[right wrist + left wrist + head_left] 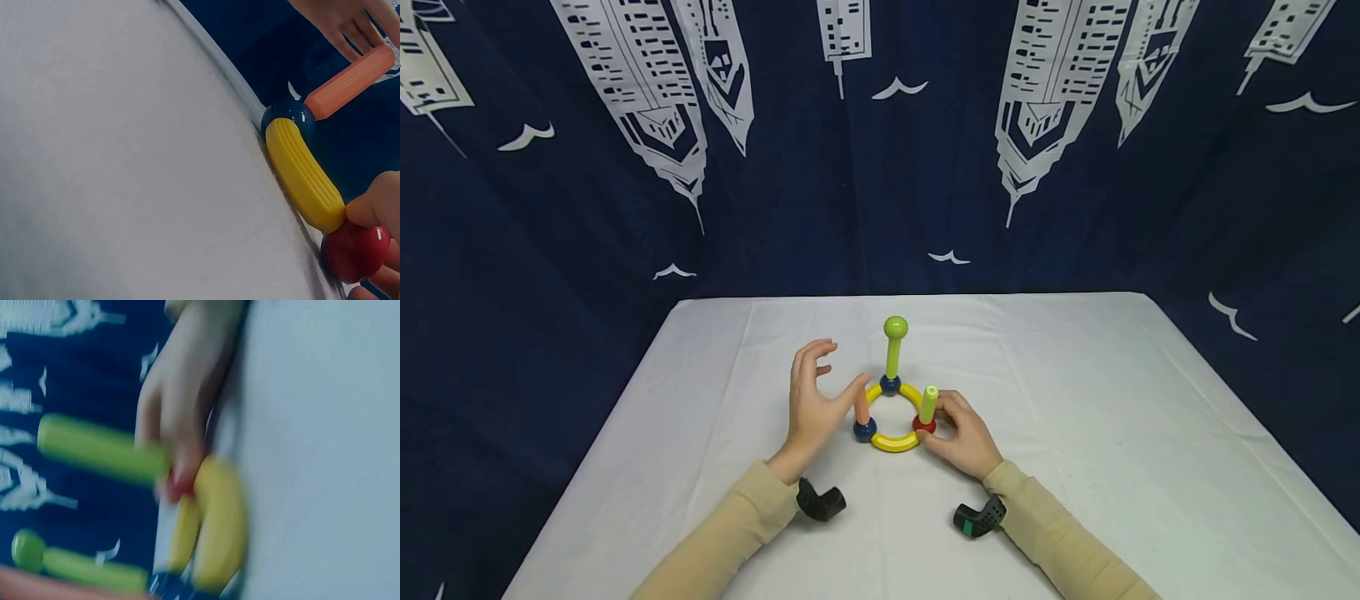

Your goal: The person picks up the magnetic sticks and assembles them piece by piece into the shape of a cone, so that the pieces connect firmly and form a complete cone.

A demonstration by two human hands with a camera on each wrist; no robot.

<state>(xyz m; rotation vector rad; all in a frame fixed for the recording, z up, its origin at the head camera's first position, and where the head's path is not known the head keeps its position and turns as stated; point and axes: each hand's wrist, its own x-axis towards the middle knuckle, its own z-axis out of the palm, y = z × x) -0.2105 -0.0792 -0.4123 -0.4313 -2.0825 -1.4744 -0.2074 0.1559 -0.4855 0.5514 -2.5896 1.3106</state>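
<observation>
A ring of curved yellow bars (894, 444) lies flat on the white table, joined by two blue balls and a red ball (355, 253). My right hand (962, 437) holds the red ball between thumb and fingers; a short green rod (928, 404) stands up from it. From the near-left blue ball (865, 430) rises an orange rod (350, 83). Beside that rod my left hand (816, 408) has its fingers spread and thumb near the top; contact cannot be told. At the far blue ball (891, 385), a green rod (892, 358) stands upright, topped by a green ball (896, 327).
A white cloth covers the table (1075, 375). Behind it hangs a dark blue curtain (850, 208) printed with white buildings and birds. Black wrist cameras sit below both hands, the left one (822, 502) and the right one (980, 517).
</observation>
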